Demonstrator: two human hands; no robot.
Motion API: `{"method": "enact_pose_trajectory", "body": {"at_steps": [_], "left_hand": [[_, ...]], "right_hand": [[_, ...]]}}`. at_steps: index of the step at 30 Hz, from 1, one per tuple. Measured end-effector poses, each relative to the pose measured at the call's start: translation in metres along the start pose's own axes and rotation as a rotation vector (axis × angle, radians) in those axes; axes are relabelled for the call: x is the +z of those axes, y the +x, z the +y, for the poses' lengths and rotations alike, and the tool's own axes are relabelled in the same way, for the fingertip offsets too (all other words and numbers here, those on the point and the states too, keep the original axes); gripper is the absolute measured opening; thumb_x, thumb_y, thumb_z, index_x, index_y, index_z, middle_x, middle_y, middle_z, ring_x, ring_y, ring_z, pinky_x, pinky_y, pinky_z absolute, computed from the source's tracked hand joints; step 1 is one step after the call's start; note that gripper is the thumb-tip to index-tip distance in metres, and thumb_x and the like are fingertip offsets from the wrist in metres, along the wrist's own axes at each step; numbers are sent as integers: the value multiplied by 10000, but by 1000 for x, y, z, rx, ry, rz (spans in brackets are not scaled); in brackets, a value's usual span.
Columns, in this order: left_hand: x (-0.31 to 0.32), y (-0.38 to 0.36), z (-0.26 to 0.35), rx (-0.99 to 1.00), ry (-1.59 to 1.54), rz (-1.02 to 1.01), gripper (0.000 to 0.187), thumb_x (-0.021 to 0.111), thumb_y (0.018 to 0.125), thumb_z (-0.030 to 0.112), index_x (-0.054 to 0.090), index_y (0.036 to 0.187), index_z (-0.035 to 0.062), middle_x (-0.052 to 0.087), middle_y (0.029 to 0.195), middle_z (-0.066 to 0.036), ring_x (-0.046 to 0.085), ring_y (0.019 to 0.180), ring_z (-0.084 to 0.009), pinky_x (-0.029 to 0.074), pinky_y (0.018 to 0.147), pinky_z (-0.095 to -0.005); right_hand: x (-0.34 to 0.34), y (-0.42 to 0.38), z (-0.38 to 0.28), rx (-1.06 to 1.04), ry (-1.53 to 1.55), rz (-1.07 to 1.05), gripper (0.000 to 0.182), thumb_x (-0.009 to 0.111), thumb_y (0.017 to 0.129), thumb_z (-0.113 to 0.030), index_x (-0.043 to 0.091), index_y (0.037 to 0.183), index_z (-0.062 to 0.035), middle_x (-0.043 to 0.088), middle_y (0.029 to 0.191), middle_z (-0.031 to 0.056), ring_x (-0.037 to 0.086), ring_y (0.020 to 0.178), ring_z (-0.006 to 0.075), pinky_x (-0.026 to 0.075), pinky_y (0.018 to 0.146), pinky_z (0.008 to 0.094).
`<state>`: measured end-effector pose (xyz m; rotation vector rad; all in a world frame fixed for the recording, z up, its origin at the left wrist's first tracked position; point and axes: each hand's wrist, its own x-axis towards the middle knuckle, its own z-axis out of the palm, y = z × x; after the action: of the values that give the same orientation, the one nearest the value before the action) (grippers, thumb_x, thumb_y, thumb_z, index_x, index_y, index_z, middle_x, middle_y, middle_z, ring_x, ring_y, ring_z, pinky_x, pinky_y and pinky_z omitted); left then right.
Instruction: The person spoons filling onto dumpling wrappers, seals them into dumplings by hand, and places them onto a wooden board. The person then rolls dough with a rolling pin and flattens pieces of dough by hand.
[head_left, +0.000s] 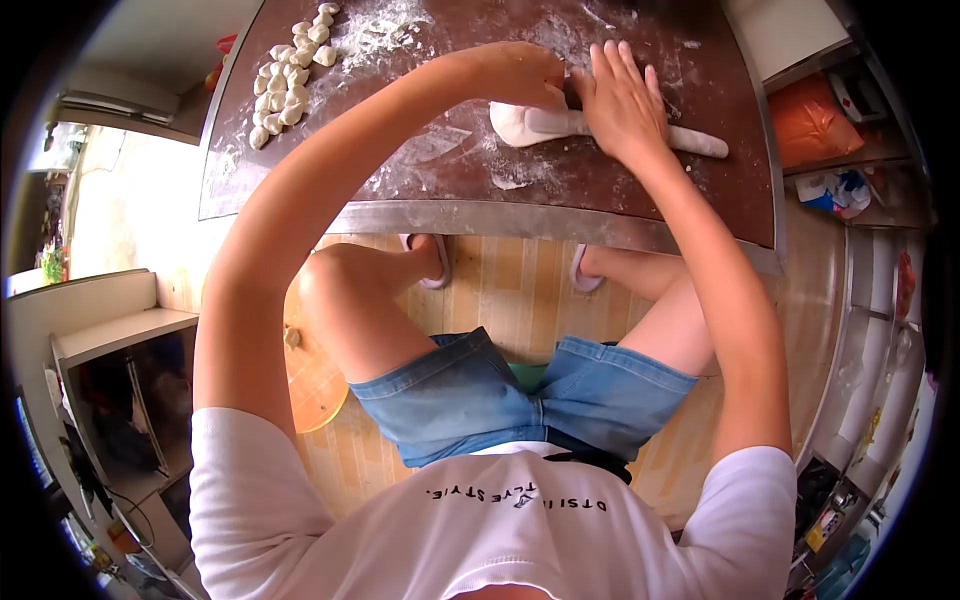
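Note:
A white rolling pin [697, 141] lies on a flour-dusted dark table. My right hand [622, 105] rests on it with fingers stretched out and palm over its middle. Under the pin's left end is a small piece of white dough [509, 125]. My left hand [535, 75] is bent down over the far edge of that dough, its fingers curled against it; the fingertips are mostly hidden. Several dumplings [288, 85] sit in a cluster at the table's far left.
The brown table [440, 190] has a metal front edge and patches of flour [385, 35]. My legs are beneath it. To the right, shelves hold an orange bag [812, 120]. A round yellow stool [312, 375] stands at my left, near a cabinet [120, 340].

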<state>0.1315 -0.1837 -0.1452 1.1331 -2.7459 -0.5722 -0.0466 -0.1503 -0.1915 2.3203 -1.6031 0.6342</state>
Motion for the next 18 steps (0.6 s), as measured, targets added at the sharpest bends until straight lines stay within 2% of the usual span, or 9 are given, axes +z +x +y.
{"method": "enact_pose_trajectory", "body": {"at_steps": [2,4,8,9,10,12,16,18], "left_hand": [[5,3,-5,67,49,23,248,558,756,204,612,956,67,646,854,-111,615,779,-290,472,732,-369],[-5,-2,10,-19,-48,-25,255,567,746,198,608,957,61,646,848,-119,613,775,-292,470,718,-374],[-7,-1,11,-83,-166,-90,257,585,727,194,609,940,52,642,838,-128,604,757,-296,461,682,-383],[3,0,2,56,-131,89,251,583,729,191,608,935,50,635,824,-130,600,739,-287,460,661,-384],[-1,-2,8,34,-108,33,248,579,729,182,606,936,48,634,821,-131,600,740,-283,463,664,-382],[-14,0,19,-4,-54,-66,242,573,729,163,603,939,46,630,814,-132,601,743,-275,469,670,-378],[-2,1,4,2,-75,2,243,586,729,152,595,947,45,630,815,-129,603,732,-271,473,663,-368],[-5,0,4,-32,-179,-34,240,599,728,158,595,941,47,632,814,-122,605,735,-271,474,660,-361]], "right_hand": [[-22,-35,-6,-48,42,-73,502,383,922,-360,476,1216,36,429,1310,213,346,1274,311,231,1046,473],[-48,-69,-14,-42,128,-151,492,404,917,-345,481,1206,46,433,1302,224,359,1265,316,244,1040,472],[-12,-20,-3,-38,21,-44,497,388,918,-352,473,1207,44,433,1304,219,352,1269,315,249,1042,471],[7,2,8,-35,-20,42,509,358,925,-376,463,1215,29,418,1320,208,334,1281,309,247,1046,469],[10,17,7,24,-49,38,515,330,933,-385,453,1230,17,404,1336,198,319,1291,304,238,1050,468],[5,7,4,5,-50,13,535,306,937,-395,446,1241,23,403,1340,195,317,1291,306,227,1055,470],[-50,-70,-14,-30,140,-154,469,387,921,-323,492,1217,26,451,1294,206,359,1273,293,247,1045,459],[-36,-57,-8,-54,108,-92,468,368,927,-321,489,1216,26,449,1298,201,359,1271,297,243,1048,450]]}}
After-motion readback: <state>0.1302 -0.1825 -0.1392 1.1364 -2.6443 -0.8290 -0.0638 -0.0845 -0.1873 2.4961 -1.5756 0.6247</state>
